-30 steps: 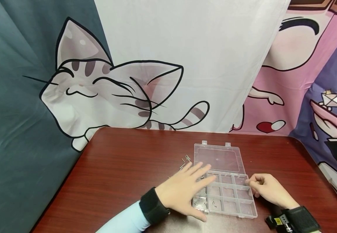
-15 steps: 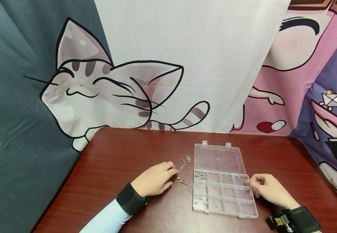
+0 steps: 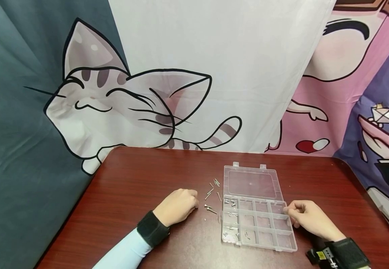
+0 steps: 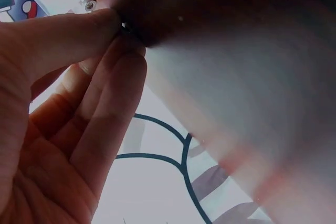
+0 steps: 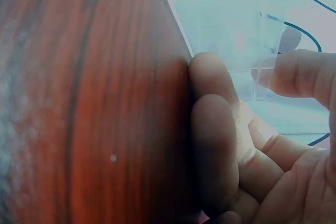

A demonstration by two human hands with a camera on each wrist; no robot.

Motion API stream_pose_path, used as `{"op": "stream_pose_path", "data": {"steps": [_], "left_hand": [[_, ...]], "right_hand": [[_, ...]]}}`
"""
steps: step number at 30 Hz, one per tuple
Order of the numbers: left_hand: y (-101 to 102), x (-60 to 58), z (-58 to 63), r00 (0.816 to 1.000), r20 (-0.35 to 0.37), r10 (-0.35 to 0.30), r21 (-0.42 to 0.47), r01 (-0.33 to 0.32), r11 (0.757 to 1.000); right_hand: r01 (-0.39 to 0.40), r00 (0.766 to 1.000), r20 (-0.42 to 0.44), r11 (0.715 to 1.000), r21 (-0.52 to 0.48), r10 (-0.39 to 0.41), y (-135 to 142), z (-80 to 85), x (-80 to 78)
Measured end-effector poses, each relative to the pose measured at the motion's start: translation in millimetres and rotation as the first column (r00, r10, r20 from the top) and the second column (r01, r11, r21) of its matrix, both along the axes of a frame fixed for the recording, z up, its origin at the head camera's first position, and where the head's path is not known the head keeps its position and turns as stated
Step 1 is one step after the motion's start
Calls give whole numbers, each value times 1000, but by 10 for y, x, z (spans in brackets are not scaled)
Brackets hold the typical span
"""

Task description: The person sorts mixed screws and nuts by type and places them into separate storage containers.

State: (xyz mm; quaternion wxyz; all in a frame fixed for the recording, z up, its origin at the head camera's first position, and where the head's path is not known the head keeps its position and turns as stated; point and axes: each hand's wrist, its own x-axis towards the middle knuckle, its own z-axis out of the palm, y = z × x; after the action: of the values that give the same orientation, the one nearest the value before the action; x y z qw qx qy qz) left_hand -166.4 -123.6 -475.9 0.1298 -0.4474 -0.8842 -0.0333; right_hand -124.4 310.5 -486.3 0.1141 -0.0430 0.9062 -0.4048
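Screws, brown table; cat-print curtain behind

small dark piece mostly hidden in bare left grip, clear plastic compartment box blurred (right wrist view), red-brown wooden desk cut off at head view's bottom

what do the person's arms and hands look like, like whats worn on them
The left hand is gloveless, with a black wristband and light blue sleeve. The right hand, also gloveless, has a black strap carrying a small black device with a yellow label.
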Motion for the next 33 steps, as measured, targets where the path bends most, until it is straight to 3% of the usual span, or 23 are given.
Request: {"op": "stream_pose_path", "data": {"steps": [10, 21, 26, 33], "left_hand": [[19, 6, -3, 999, -31, 16, 20, -15, 1000], [12, 4, -60, 997, 72, -33, 55, 29, 998], [99, 54, 5, 991, 106, -80, 75, 72, 995], [362, 146, 188, 988, 54, -146, 58, 143, 988]], "right_hand": [[5, 1000, 5, 1000, -3, -5, -2, -1, 2], [0, 1000, -2, 1000, -7, 0, -4, -7, -2], [5, 1000, -3, 1000, 3, -5, 6, -18, -2], [-3, 1000, -11, 1000, -3, 3, 4, -12, 2]]}}
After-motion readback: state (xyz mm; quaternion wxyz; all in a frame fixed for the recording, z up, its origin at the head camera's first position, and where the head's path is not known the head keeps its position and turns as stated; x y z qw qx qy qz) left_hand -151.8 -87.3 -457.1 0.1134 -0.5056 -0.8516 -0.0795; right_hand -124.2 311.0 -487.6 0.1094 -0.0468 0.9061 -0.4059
